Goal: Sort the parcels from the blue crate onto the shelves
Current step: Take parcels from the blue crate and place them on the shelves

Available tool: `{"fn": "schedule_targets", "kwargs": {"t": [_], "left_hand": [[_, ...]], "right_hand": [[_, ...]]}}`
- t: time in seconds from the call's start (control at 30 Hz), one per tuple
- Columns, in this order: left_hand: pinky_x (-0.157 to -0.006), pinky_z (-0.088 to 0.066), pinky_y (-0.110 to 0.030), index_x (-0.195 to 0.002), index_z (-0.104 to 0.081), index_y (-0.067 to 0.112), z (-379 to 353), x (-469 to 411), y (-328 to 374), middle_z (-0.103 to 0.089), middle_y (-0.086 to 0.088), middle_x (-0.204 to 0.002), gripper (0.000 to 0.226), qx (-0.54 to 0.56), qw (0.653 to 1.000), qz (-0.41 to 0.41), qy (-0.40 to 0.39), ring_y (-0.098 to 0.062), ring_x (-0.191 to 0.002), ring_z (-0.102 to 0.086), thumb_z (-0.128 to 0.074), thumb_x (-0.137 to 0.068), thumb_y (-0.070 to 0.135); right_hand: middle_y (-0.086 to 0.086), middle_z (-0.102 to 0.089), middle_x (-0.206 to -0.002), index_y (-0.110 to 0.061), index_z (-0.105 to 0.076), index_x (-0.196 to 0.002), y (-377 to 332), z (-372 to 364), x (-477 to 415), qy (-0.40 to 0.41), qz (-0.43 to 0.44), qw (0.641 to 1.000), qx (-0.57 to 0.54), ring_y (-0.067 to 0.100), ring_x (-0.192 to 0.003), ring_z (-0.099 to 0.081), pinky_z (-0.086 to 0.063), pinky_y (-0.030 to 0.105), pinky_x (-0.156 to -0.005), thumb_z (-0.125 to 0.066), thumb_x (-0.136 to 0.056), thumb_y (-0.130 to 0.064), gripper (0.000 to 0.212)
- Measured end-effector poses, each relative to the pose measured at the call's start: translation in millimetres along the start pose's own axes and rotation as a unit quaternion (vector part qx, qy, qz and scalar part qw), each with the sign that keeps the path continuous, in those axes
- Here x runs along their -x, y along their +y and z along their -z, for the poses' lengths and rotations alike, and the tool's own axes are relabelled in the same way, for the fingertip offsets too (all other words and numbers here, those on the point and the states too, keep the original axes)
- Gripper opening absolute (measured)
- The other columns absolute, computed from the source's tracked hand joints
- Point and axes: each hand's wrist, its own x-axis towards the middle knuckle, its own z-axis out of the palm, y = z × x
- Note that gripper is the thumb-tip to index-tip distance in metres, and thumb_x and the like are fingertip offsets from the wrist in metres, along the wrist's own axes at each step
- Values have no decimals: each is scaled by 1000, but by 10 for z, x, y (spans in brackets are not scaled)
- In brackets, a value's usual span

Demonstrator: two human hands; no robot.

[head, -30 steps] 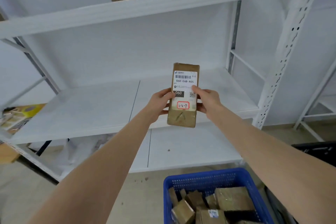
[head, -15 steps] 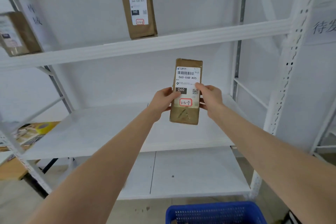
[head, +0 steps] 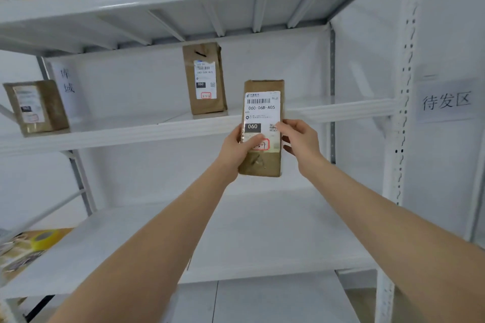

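Brown cardboard, the held parcel (head: 262,128) stands upright at frame centre, in front of the middle shelf (head: 341,109) edge. The left hand (head: 240,148) clasps its left side, thumb over the label; the right hand (head: 301,139) pinches its right edge. Two other parcels, one behind (head: 204,78), one at far left (head: 35,107), stand on that shelf.

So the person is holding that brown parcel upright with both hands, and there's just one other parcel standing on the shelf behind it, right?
Not quite. The head view shows two parcels on that shelf: one standing behind the held parcel, a second parcel at the far left. The rest holds: the left hand and right hand hold it upright.
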Motion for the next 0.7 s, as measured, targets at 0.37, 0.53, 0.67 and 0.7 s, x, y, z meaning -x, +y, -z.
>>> {"fn": "schedule_targets", "kwargs": {"t": [0.37,0.53,0.67,0.7], "left_hand": [[-87,-49,-42,-130,-53,21,12,-262,119,-63,6,-120,36,25,999,18,32,-14,-110,-59,-50,-96,35],[-86,-44,-31,-128,-55,8,163,-341,33,-62,5,-100,49,-1,996,88,15,-9,-90,-55,-63,-89,37],[-100,-41,-49,-123,-56,16,256,-345,8,-60,1,-112,63,-14,988,151,-37,-20,-111,-54,-64,-78,59],[-98,-45,-50,-119,-58,14,264,-338,12,-62,-3,-107,59,10,987,151,-53,-23,-108,-57,-63,-80,58]], "right_hand": [[-4,-66,-118,-34,-48,-135,38,97,-80,-107,-119,987,6,23,-100,-66,-56,47,-82,-72,-85,-25,56],[10,-66,-109,-11,-66,-107,105,92,-43,-50,-128,987,-80,23,-86,-68,-57,46,-82,-65,-88,-15,20],[11,-67,-98,-8,-67,-100,121,10,0,-27,-127,984,-124,24,-83,-69,-57,47,-83,-63,-88,-12,13],[10,-68,-98,-9,-67,-99,122,-9,5,-25,-121,984,-126,23,-83,-69,-57,47,-83,-64,-88,-13,13]]}}
